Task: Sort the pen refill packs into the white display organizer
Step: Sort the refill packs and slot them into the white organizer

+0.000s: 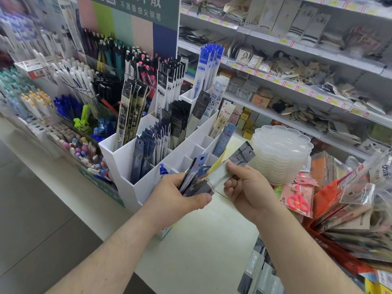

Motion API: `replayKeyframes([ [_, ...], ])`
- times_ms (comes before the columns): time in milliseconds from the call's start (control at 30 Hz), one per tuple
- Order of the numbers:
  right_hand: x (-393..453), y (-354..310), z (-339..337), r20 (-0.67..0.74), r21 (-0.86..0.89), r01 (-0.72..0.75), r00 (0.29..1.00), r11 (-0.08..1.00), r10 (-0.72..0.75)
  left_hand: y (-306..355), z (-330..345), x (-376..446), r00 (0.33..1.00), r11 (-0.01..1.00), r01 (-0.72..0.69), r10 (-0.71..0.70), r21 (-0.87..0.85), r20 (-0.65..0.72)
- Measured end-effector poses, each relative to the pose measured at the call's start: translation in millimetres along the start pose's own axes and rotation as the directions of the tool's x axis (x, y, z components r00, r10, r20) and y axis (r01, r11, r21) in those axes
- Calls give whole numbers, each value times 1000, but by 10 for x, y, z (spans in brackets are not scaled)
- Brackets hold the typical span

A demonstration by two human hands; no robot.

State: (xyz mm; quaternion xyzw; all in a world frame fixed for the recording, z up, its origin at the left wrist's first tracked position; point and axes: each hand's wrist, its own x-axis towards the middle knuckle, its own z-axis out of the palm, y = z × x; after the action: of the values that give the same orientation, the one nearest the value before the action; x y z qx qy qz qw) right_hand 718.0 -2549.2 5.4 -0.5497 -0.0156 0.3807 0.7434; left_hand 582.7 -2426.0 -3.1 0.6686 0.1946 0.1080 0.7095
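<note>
Now left hand point(180, 196) grips fanned refill packs point(195, 177), count unclear; right hand point(244, 187) pinches one grey pack point(233, 164) by white organizer point(135, 183).

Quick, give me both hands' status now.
Left hand: gripping a fanned bunch of refill packs.
Right hand: pinching one grey refill pack.

The left hand point(182, 196) covers the lower ends of the fanned refill packs point(196, 174), so their count cannot be told. The far-left pen racks point(19, 85) are blurred, their labels unreadable. At the lower right, the packets point(257, 270) and heaped goods point(360, 219) are cut off by the frame's edge.
</note>
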Motion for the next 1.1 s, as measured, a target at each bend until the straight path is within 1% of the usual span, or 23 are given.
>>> replayKeyframes([
  [67, 18, 4, 1, -22, 63, -32, 999, 998, 33, -12, 2, 4, 1000, 999, -25, 25, -31, -5],
  [167, 11, 71, 34, 15, 64, -71, 997, 995, 70, -24, 49, -3, 994, 991, -79, 71, -103, -78],
  [267, -6, 83, 64, 49, 67, -73, 996, 995, 70, -25, 57, -9, 986, 985, -94, 73, -142, -148],
  [367, -27, 52, 81, 33, 58, -70, 997, 996, 69, -30, 35, 4, 979, 989, -85, 59, -123, -197],
  [467, -35, 23, 110, 41, 5, -47, 998, 999, 46, -3, 22, 9, 978, 994, -59, 39, -94, -206],
  [533, 1, -49, 129, 6, -18, -6, 1000, 1000, 6, 22, -21, 16, 969, 996, -62, 47, -58, -241],
  [600, 85, -176, 153, -55, -12, 53, 997, 999, -54, 40, -94, 32, 950, 996, -79, 67, -28, -304],
  [667, 214, -307, 171, -131, 10, 111, 985, 994, -108, 48, -158, 60, 930, 994, -88, 56, -72, -364],
  [733, 360, -398, 205, -204, 46, 155, 968, 987, -143, 61, -181, 77, 921, 989, -70, 15, -128, -390],
  [967, 799, -560, 505, -350, 69, 239, 915, 969, -201, 100, -172, 84, 930, 971, -19, -71, -238, -362],
  [1033, 904, -578, 588, -384, 37, 257, 896, 966, -224, 102, -184, 89, 933, 967, -2, -91, -255, -349],
  [1100, 996, -571, 665, -400, -43, 265, 879, 963, -260, 104, -191, 93, 934, 962, 11, -107, -274, -340],
])
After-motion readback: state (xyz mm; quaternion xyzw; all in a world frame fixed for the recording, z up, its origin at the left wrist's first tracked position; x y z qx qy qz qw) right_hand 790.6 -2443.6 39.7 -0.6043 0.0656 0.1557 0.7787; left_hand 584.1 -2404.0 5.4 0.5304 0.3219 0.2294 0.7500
